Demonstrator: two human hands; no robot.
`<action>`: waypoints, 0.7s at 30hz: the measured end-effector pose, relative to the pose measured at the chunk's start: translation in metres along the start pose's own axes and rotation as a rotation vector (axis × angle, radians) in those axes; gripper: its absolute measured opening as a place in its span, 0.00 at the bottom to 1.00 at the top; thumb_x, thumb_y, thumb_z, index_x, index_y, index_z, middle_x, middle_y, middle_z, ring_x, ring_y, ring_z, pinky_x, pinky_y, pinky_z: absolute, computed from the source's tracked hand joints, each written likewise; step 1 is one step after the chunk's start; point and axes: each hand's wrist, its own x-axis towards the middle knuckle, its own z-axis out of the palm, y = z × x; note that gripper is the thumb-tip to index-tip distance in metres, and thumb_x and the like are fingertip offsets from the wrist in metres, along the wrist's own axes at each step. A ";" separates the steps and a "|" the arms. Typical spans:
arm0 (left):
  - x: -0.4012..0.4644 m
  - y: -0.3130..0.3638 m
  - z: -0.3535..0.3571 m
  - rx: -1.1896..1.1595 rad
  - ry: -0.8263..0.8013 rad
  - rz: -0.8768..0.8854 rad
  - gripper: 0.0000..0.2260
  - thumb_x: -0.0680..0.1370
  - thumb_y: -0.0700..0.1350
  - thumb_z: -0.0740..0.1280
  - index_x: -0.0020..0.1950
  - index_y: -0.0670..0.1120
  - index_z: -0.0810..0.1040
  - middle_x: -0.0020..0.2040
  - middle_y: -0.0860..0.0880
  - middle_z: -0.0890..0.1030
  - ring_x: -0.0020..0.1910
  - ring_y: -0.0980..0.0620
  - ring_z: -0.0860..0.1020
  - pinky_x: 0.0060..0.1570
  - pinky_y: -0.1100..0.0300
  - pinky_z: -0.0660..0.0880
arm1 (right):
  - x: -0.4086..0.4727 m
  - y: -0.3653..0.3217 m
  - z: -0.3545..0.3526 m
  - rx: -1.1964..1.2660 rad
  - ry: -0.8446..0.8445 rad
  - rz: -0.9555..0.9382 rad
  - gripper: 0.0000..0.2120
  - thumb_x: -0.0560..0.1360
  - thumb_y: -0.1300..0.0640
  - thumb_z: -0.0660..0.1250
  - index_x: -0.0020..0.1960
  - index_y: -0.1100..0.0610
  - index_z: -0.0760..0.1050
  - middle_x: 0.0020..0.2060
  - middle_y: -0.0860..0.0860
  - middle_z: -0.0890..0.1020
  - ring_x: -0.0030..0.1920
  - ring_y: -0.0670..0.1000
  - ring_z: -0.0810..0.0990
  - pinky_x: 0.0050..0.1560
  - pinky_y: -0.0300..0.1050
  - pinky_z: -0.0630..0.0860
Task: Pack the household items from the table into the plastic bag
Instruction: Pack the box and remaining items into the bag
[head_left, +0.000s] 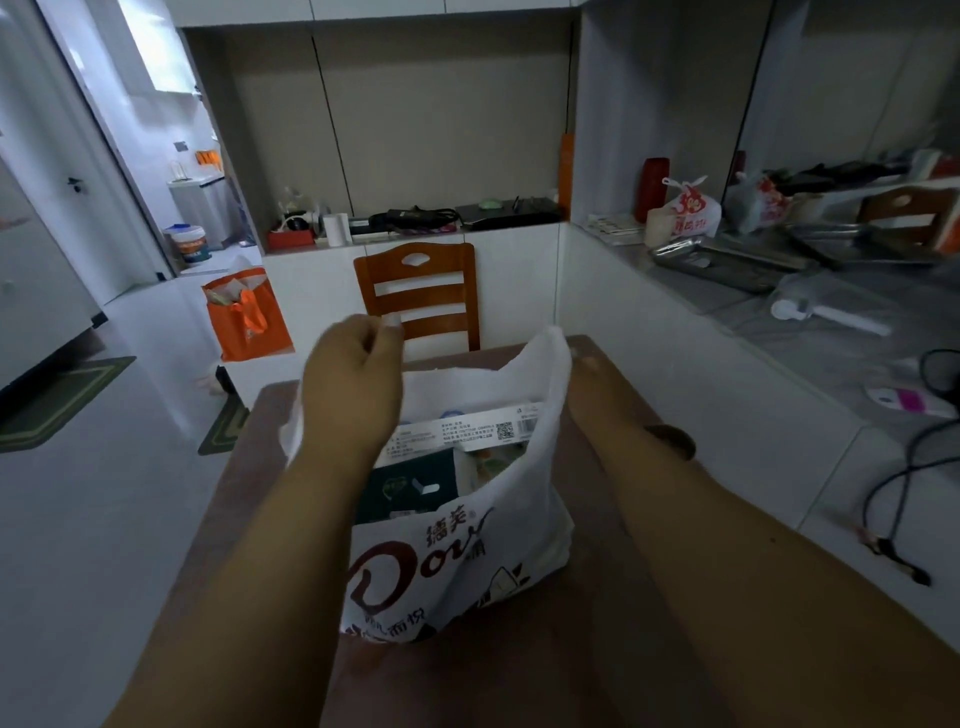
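Note:
A white plastic bag (467, 561) with brown "Dove" lettering stands on the brown table (597, 649) in front of me. Inside it I see a long white box (483, 431) with a QR code and a dark green box (405, 488). My left hand (356, 379) is fisted at the bag's left rim, apparently gripping the left handle, which is mostly hidden under it. My right hand (587, 364) is almost wholly hidden behind the raised right handle (545, 374); only a fingertip shows.
A wooden chair (418, 291) stands at the table's far end. An orange tote bag (247, 314) sits on the floor to the left. On the right runs a counter (805, 322) with metal trays, bags and cables.

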 end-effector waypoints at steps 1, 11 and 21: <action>-0.005 0.004 0.011 -0.028 -0.043 0.015 0.18 0.80 0.53 0.56 0.40 0.43 0.77 0.36 0.50 0.78 0.34 0.58 0.72 0.31 0.65 0.64 | -0.001 0.004 0.001 0.031 0.005 0.015 0.13 0.77 0.51 0.54 0.54 0.51 0.75 0.52 0.52 0.81 0.53 0.56 0.79 0.55 0.53 0.77; -0.031 -0.013 0.084 -0.237 -0.347 -0.273 0.13 0.79 0.51 0.60 0.37 0.50 0.78 0.38 0.50 0.81 0.39 0.52 0.79 0.36 0.61 0.72 | 0.013 0.100 -0.009 -0.363 -0.214 0.401 0.20 0.80 0.55 0.56 0.68 0.65 0.68 0.68 0.61 0.71 0.67 0.60 0.71 0.65 0.51 0.68; -0.030 -0.024 0.085 -0.192 -0.338 -0.377 0.11 0.78 0.50 0.62 0.38 0.49 0.78 0.39 0.49 0.81 0.40 0.51 0.79 0.40 0.58 0.75 | -0.007 0.109 -0.017 -0.162 0.159 0.306 0.14 0.77 0.59 0.62 0.59 0.62 0.78 0.60 0.63 0.79 0.60 0.61 0.77 0.61 0.49 0.72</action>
